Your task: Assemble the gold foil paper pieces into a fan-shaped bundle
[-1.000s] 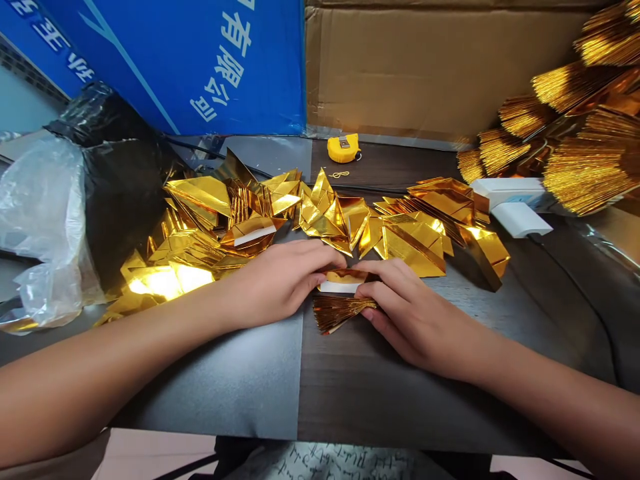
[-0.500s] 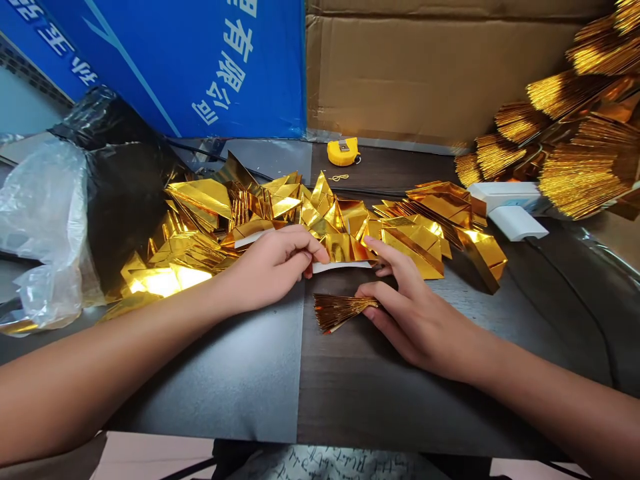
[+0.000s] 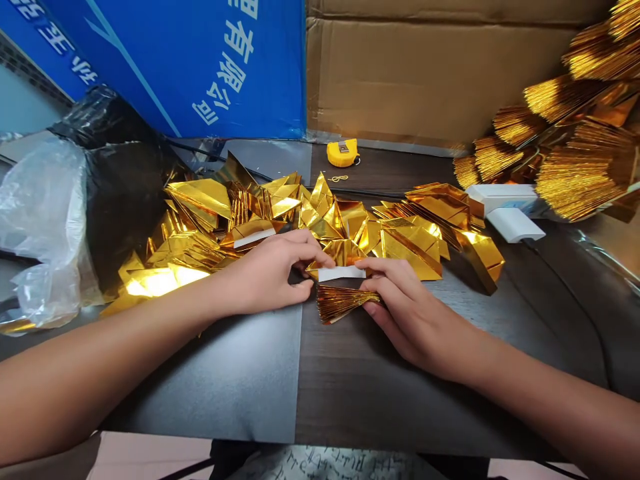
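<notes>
Nearest me, over the bare dark wood-grain desk, a fan-shaped bundle of pleated gold foil paper sits pinched at its narrow end between thumb and finger of my right hand. I judge that pinch should be firm, so the pleats do not splay, yet light enough not to crush them. Just beyond is a folded gold foil piece with a white strip along its near edge; my right forefinger meets the strip's right end. My left hand reaches the left end with its forefinger, thumb standing apart; its other fingers are hidden, so I cannot tell whether they grip. Even pressure at both ends should leave the fold straight, without a twist. Past my fingers spreads a loose heap of shiny folded gold pieces, best not nudged by my knuckles. Farther off sit a yellow tape measure and, behind it, a large brown cardboard box.
</notes>
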